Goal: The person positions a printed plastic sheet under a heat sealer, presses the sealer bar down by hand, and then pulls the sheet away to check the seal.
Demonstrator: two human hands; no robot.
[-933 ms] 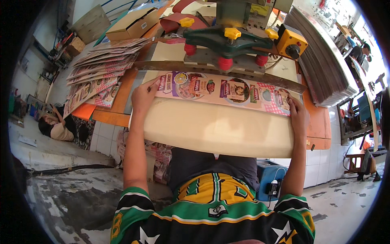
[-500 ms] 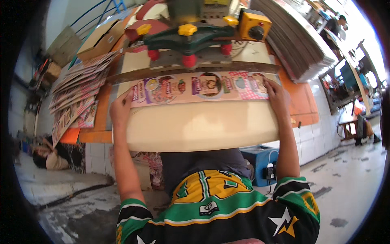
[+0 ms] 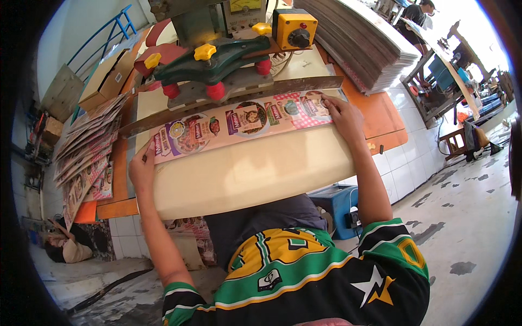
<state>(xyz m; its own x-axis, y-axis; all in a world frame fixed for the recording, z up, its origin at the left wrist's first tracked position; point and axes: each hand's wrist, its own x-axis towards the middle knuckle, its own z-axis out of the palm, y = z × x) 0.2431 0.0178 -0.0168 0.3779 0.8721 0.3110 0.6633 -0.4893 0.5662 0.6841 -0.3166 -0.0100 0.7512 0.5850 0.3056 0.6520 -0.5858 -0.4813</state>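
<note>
A long printed strip (image 3: 223,128) with food pictures, of card or plastic sheet, lies across a cream board (image 3: 255,174). Its left end is pinched by my left hand (image 3: 142,171), fingers bent at the edge. My right hand (image 3: 346,118) grips the opposite end, thumb and fingertips closed on its corner. The strip's far edge runs close along a long metal bar (image 3: 307,85) under a press. Above that bar sits the green press head (image 3: 217,62) with yellow knobs and red feet. I cannot tell whether the strip touches the bar.
Several printed sheets (image 3: 89,146) are piled at the left beside an open cardboard box (image 3: 106,79). A tall stack of boards (image 3: 359,43) stands at the far right, near a yellow control box (image 3: 294,30). Other people sit at lower left (image 3: 70,247) and work at upper right (image 3: 416,19).
My view has turned, so the table, press and strip now appear tilted and shifted left. Both hands keep their hold on the strip's ends.
</note>
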